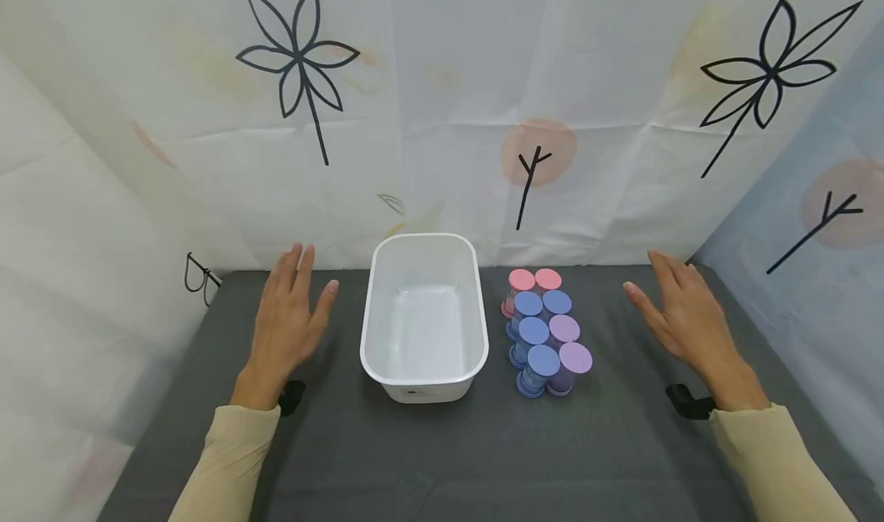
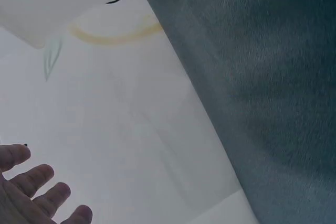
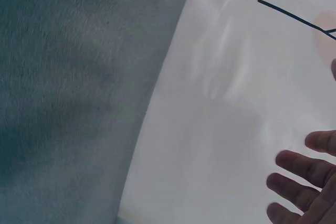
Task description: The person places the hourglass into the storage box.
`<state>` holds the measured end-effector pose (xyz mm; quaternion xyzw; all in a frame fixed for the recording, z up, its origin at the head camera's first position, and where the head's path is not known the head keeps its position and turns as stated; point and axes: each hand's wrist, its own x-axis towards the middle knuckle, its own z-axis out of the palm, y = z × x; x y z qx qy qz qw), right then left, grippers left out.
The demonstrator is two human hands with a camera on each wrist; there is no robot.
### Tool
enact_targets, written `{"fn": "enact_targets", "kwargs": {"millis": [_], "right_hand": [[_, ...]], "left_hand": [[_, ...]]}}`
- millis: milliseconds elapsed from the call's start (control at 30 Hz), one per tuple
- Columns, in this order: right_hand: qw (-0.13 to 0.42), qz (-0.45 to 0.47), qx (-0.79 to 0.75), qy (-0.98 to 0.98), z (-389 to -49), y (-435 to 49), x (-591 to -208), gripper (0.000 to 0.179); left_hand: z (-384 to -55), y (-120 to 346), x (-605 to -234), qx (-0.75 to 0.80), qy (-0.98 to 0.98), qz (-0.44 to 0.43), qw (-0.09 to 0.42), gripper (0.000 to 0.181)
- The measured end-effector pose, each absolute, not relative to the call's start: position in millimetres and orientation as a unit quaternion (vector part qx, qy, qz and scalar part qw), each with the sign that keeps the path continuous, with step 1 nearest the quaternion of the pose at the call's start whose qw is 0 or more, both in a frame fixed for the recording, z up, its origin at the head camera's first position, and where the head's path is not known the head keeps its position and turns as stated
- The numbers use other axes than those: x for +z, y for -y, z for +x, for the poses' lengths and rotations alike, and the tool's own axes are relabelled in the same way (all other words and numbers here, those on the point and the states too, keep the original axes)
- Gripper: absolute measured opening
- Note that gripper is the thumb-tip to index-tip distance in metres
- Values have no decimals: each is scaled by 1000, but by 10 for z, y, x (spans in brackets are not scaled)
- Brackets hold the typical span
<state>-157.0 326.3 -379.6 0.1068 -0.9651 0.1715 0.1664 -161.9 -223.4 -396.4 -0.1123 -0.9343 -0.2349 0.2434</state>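
My left hand (image 1: 286, 318) hovers over the left side of the table with its fingers straight and nothing in it. To its right stands a white plastic tub (image 1: 423, 391) with bare inside walls. Just right of the tub are several small clear containers in two columns: pink-lidded ones (image 1: 521, 280) at the back, blue-lidded ones (image 1: 542, 361) along the front left, and purple-lidded ones (image 1: 575, 358) at the front right. Farther right, my right hand (image 1: 684, 315) is held apart from them, fingers extended, holding nothing. Both wrist views show fingers spread against the pale backdrop.
A dark grey cloth covers the table (image 1: 428, 460). White fabric (image 1: 442, 61) printed with flowers and twigs rises behind and at both sides. Each wrist wears a black strap mount, one (image 1: 291, 397) on the left and one (image 1: 689, 401) on the right.
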Motion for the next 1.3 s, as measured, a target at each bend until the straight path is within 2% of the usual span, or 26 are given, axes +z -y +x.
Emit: {"fn": "enact_targets", "kwargs": {"millis": [167, 367, 600, 700, 967, 1300], "right_hand": [[145, 69, 231, 959, -1396, -3176, -3821, 63], [162, 70, 309, 934, -1167, -3024, -3918, 45], [140, 58, 384, 911, -967, -2819, -4012, 38], [124, 74, 410, 900, -908, -2742, -4056, 37], [110, 109, 432, 889, -852, -2584, -4191, 47], [108, 100, 414, 898, -868, -2501, -4265, 54]], "left_hand": [[-1505, 2158, -4004, -316, 918, -109, 212, 69], [-1331, 1993, -4032, -423, 882, -122, 167, 69], [-1144, 1747, -4058, -484, 852, -149, 131, 72], [-1083, 1665, -4071, -492, 849, -155, 114, 80], [-987, 1525, -4108, -495, 847, -171, 91, 117], [-1008, 1437, -4137, -500, 838, -193, 101, 135]]}}
